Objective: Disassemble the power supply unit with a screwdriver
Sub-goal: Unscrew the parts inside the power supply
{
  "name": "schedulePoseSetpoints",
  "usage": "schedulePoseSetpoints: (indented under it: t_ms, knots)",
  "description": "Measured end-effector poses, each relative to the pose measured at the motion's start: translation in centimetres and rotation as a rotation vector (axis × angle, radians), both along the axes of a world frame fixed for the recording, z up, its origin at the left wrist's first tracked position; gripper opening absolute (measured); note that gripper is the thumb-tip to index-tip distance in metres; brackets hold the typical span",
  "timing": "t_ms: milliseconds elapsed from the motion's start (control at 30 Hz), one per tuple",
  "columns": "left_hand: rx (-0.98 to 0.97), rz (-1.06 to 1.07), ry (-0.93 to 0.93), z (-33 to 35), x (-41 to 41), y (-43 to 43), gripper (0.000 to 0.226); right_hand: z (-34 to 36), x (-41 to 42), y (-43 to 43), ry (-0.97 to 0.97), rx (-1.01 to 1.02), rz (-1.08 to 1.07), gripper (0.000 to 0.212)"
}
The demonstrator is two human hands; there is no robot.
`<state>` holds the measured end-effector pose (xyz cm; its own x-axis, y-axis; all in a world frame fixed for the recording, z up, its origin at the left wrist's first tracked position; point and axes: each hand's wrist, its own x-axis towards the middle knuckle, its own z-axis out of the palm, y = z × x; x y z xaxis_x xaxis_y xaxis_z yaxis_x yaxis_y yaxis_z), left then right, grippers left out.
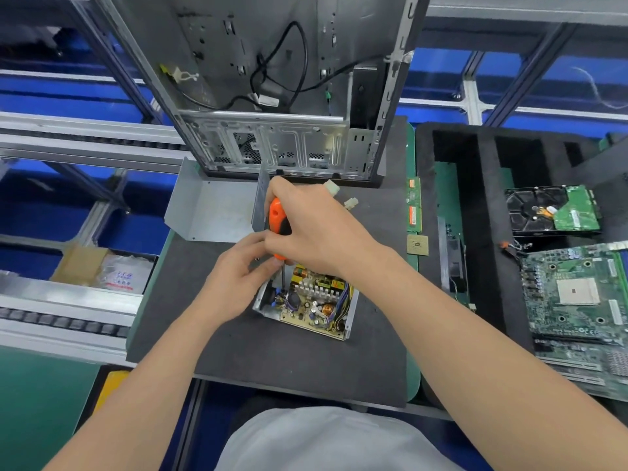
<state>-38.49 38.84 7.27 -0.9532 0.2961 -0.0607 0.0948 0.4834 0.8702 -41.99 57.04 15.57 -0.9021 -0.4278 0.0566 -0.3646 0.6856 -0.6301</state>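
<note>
At the left of the grey mat lies a bent metal cover, already off. The left hand curls in beside it, thumb and fingertips seeming to pinch the lower end of the screwdriver to steady it. The right hand is wrapped tight round the orange-and-black handle, holding the tool upright. Its shaft goes down into the left corner of the power supply unit, which sits open mid-mat with its circuit board bare. Further right lie a memory stick, a hard drive and a motherboard.

If the push goes off-line, the tip could slip from the screw and gouge the board or nick the wires packed beside it. With both hands on the tool, nothing seems to pin the casing, so it could skid.

The tip and the screw are lost in the shadowed corner. The right hand covers the unit's far side.
</note>
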Motion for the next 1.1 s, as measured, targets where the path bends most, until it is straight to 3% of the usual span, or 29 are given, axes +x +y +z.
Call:
schedulePoseSetpoints:
  t_ms: [733,867,933,1033,1100]
  knots:
    - [-0.042,-0.031,0.056,0.4,0.0,0.0,0.043,0.2,-0.2,-0.1,-0.038,0.01,0.029,0.028]
    - [-0.03,-0.037,0.053,0.6,0.2,-0.2,0.039,1.0,-0.2,0.3,-0.139,-0.01,0.165,0.027]
    - [-0.028,-0.029,0.059,0.7,0.4,-0.2,0.036,1.6,-0.4,0.7,-0.177,0.028,0.243,0.028]
    - [-0.013,-0.008,0.06,0.5,0.8,-0.4,0.045,2.2,-0.1,0.3,-0.069,0.168,0.23,0.026]
    - [-0.047,-0.002,0.041,0.4,0.8,-0.5,0.047,2.3,0.2,-0.5,0.063,0.331,0.101,0.047]
